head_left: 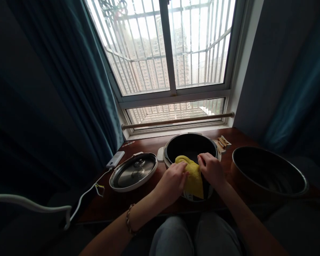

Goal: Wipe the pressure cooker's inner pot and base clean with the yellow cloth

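Observation:
A yellow cloth [193, 176] drapes over the front rim of a rice cooker body [169, 164] with a dark inside. My left hand [174, 177] is closed on the cloth's left side, its fingers bent over the fabric. My right hand [210, 169] is at the cooker's front right, close beside the cloth. Its fingers are curled together, and what they grip, if anything, is hidden. The cooker's round lid [134, 172], shiny metal on its upturned inner face, lies to the left. On the right stands a wide, dark pot [269, 170].
All this stands on a reddish-brown wooden table [152, 142] below a barred window. A white power strip [115, 159] with a white cable [82, 197] lies at the left edge. Behind the cooker's right side sits a small tan-and-white part [223, 143]. Blue curtains hang at both sides.

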`<state>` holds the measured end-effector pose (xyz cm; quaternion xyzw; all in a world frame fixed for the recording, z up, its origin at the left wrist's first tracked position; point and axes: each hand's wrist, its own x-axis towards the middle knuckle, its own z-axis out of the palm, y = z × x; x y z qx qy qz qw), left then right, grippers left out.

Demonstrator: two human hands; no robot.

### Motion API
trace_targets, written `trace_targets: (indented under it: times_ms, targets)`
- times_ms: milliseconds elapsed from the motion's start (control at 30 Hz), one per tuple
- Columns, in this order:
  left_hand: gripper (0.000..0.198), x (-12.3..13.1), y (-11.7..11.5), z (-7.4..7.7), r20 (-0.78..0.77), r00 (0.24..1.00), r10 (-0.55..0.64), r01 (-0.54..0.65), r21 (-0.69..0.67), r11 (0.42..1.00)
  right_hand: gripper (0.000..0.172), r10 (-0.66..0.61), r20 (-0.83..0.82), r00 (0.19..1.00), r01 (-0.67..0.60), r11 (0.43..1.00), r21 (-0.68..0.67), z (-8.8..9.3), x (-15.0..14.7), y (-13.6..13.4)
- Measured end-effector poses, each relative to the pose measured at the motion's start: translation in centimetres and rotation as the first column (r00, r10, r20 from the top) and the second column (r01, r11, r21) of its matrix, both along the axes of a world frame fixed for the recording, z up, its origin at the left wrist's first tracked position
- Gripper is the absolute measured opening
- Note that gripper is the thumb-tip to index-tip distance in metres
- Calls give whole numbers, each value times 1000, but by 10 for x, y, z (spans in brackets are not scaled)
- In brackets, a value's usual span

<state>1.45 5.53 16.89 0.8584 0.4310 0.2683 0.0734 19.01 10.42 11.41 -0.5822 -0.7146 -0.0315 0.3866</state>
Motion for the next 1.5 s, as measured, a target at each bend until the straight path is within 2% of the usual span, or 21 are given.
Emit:
trace_targets:
  times_ms: [100,167,233,300,367,500,633,733,833,900,1033,1200,1333,1500]
  targets:
    - [29,-17,8,3,195,981,-2,39,-183,982,27,-1,72,997,-1,999,36,17,-15,-9]
    - [27,-26,18,2,315,945,84,-19,-207,978,31,98,116,988,-99,995,0,25,-31,-18]
    - [25,-33,31,-5,413,893,181,-147,-113,983,36,208,143,968,-200,977,-67,27,-47,-27]
    - [25,-36,44,-15,447,868,216,-251,20,968,42,235,193,953,-218,970,-105,22,-59,-33]
    - [25,-34,53,-28,413,891,190,-250,96,964,40,202,262,944,-180,978,-105,14,-64,-35]
    - [25,-22,55,-50,391,914,110,-169,120,978,24,154,279,948,-138,987,-78,2,-50,-35]
    - [30,-6,41,-62,391,920,32,-126,217,968,22,152,191,970,-144,988,-59,-1,-15,-34]
    - [33,4,33,-67,281,958,-49,-36,288,957,22,153,143,978,-151,988,-21,-5,14,-30]
    - [33,9,28,-70,149,984,-95,44,312,949,24,159,137,978,-153,987,-47,-7,37,-18]
    - [31,9,27,-71,116,988,-102,61,312,948,26,110,154,982,-97,991,-93,-5,47,-4]
    - [25,12,25,-73,197,979,-57,-3,289,957,28,-9,220,975,48,984,-171,6,58,33]
    - [20,23,24,-76,338,941,16,-113,270,956,26,-95,368,925,199,946,-256,19,58,71]
    - [20,26,25,-76,381,925,15,-127,271,954,29,-63,419,906,184,950,-253,22,52,92]
    - [21,24,26,-75,391,920,12,-121,255,959,30,51,439,897,74,962,-263,22,39,125]
